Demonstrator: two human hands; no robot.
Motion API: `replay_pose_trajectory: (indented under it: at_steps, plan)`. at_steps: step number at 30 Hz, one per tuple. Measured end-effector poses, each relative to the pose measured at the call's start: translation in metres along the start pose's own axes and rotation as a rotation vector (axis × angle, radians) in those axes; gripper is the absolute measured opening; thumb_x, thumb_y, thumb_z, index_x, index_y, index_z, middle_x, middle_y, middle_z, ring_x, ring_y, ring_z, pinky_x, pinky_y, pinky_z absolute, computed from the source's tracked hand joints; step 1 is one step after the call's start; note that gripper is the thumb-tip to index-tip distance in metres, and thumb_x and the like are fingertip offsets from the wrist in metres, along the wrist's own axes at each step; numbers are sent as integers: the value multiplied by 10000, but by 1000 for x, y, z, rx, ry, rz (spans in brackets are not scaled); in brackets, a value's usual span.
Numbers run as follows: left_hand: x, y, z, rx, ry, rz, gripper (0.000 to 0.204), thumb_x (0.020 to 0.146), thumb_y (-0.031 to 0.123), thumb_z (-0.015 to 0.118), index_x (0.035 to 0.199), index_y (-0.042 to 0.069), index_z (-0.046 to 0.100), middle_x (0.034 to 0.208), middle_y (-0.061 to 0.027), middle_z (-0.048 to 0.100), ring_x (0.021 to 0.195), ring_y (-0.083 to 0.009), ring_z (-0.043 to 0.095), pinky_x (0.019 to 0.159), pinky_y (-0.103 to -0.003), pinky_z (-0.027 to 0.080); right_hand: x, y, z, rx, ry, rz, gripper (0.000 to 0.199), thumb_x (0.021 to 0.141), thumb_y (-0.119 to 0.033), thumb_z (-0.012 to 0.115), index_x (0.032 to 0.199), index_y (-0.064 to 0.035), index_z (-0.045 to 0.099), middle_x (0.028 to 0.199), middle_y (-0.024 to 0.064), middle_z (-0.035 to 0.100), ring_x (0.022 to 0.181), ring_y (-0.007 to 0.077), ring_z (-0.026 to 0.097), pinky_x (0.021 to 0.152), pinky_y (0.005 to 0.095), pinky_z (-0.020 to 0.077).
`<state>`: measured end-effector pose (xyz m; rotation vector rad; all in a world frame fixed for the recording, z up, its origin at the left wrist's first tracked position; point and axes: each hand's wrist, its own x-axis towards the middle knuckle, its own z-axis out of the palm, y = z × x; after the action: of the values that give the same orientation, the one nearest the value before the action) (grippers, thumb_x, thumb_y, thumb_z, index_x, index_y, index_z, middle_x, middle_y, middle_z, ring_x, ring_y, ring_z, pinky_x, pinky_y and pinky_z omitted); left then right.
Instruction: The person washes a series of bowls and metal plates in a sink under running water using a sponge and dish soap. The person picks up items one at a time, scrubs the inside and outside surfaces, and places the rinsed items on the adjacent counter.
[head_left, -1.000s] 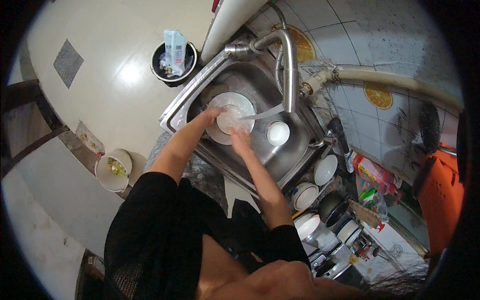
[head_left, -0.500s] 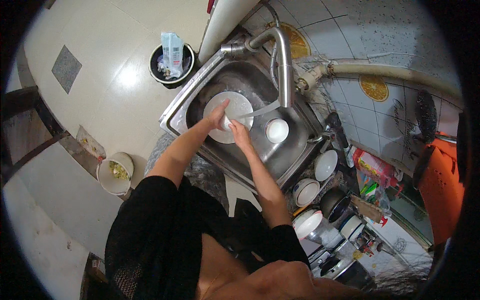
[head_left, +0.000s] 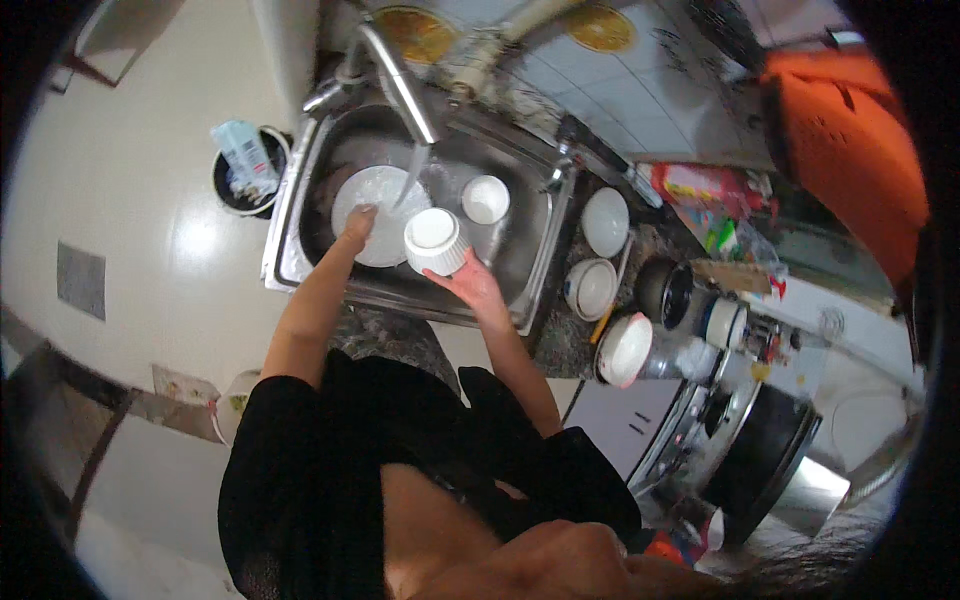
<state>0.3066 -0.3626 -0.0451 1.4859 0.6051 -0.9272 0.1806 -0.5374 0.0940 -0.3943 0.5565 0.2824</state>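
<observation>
My right hand (head_left: 474,284) grips a white ribbed bowl (head_left: 452,254) over the sink, tilted with its base toward me. My left hand (head_left: 361,222) is over a large white round dish (head_left: 372,252) lying in the sink; its fingers are too small and blurred to make out. Water runs from the faucet (head_left: 405,95) onto that dish, beside my left hand. A small white bowl (head_left: 486,200) stands on the sink floor to the right of the stream.
The steel sink (head_left: 520,290) has several bowls (head_left: 605,222) on the counter at its right. Farther right are a dark pot (head_left: 665,292) and a stove. An orange cloth-like item (head_left: 845,150) hangs at the upper right. A bin (head_left: 228,185) stands left of the sink.
My hands were together over the large dish; now they are apart. The right hand has drawn the ribbed bowl rightward, away from the stream. The whole view has shifted and turned.
</observation>
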Motion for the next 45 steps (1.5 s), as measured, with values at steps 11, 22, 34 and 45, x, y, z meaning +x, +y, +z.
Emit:
replay_pose_trajectory:
  at_steps: [11,22,34,45]
  plan:
    - [-20,7,-15,1363,109,451,352,776,171,391,1122,158,459,1187,-133,377,1148,-302,287,932,-381,265,-166,-103,-24,-1628,1057,-1036,263,853,-166,393,1033,20,439,802,164,520,742,266,504,657,350,388]
    - [-34,-14,-9,1713,-175,517,299,732,184,467,1018,128,536,1141,-120,443,1116,-258,342,914,-415,247,-162,-105,-83,-2296,1293,-817,244,806,-116,444,1026,-18,487,867,181,546,832,318,506,769,420,329]
    - [-50,-13,-22,1252,56,612,359,726,209,527,1073,129,484,1035,-125,485,1044,-282,407,880,-383,315,73,-67,-99,-2572,425,-495,449,740,-215,543,1140,-54,420,1099,137,481,1082,291,378,918,447,230]
    - [-38,-23,-14,741,80,506,515,727,265,556,1177,124,353,1068,-191,445,994,-313,444,830,-356,376,47,-85,-49,-2145,579,-350,186,818,-185,411,868,-91,563,841,156,576,784,308,544,780,373,378]
